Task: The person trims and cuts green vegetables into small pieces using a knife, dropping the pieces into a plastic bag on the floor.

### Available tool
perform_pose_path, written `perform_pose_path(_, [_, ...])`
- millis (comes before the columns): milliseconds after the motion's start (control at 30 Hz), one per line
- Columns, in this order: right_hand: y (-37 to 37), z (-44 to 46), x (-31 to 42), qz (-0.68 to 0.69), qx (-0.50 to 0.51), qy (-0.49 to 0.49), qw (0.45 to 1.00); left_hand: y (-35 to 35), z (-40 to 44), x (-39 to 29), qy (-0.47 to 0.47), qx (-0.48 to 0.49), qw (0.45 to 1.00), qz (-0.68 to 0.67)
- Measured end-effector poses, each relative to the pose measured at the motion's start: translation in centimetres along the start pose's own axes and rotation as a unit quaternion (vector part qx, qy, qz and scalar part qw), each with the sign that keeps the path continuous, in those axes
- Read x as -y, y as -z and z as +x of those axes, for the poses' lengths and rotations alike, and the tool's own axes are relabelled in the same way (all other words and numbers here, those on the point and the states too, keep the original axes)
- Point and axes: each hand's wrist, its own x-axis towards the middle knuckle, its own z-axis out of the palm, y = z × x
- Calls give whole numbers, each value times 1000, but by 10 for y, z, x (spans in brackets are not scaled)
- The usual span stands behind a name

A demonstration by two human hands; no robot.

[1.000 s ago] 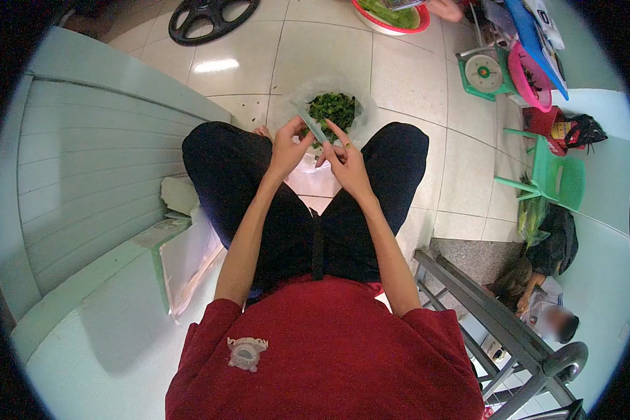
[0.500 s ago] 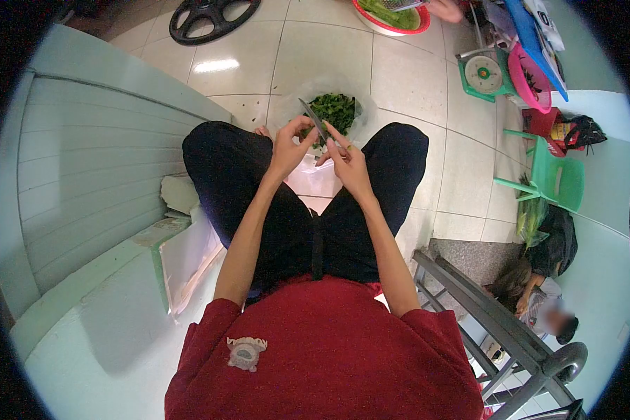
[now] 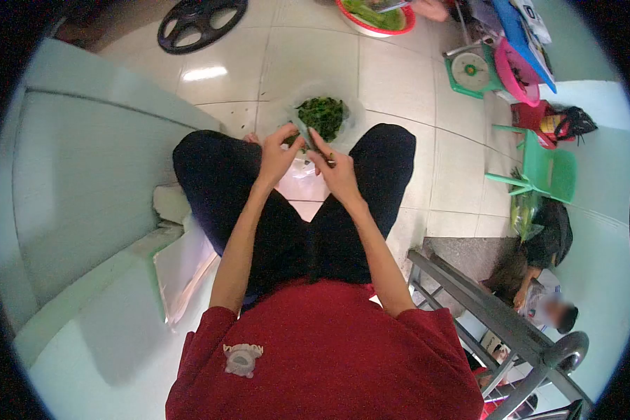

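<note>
A clear plastic bag [image 3: 353,115] holding cut green leaves [image 3: 322,115] stands on the floor beyond my knees. My right hand [image 3: 337,173] is closed on the handle end of a knife [image 3: 302,130], its blade pointing up and left over the near side of the leaves. Just left of the blade is my left hand [image 3: 278,155], its fingers bent in a pinch; what they hold, if anything, is too small to tell.
At the top lie a black wheel-shaped base [image 3: 201,24] and a red-rimmed basin [image 3: 378,29] of greens beside another person's hand. On the right are a scale [image 3: 471,71], pink basin [image 3: 514,73], green chair [image 3: 549,168], metal rail [image 3: 490,301] and a seated person [image 3: 546,304].
The whole view has shifted, so the bag and floor objects appear slightly further left. The knife blade has turned in my right hand, and both hands stay close together near the leaves.
</note>
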Motion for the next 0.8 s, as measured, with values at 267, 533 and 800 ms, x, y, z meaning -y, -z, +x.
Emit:
perform_pose_path(267, [2,-2,9,-46,2,3,999,-1,0,-5,25,-5,999,46])
perform_pose_path(533, [-2,-3,-2,-123,-25,60,990,0,-2,-11,37,13,998,44])
perform_pose_path(800, [-2,-2,-5,-125,-17,53,991,-2,-2,-14,39,8,999,21])
